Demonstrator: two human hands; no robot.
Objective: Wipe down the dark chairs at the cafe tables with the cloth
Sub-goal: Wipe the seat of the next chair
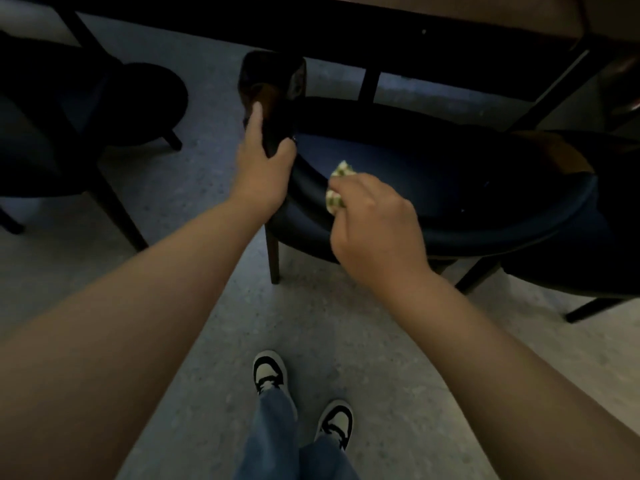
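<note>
The left hand point(264, 168) grips the glossy dark wooden backrest point(272, 84) of the dark round-seated chair point(450, 188), steadying it. The right hand point(374, 233) clenches the crumpled green-and-white cloth point(337, 187) against the seat's near-left edge. Judged progress: this seat is mid-wipe; a second dark chair point(52, 140) at left remains. No legible writing or branding is visible.

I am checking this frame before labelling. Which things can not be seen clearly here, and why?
Head view:
- cloth: mostly hidden inside the right hand; its full shape cannot be told.
- Chair: its far right side is lost in darkness and overlaps another seat.
- Chair backrest: partly covered by the left hand, and blurred.
- Table: cut by the top edge.
- Left chair: almost black, no detail.
</note>
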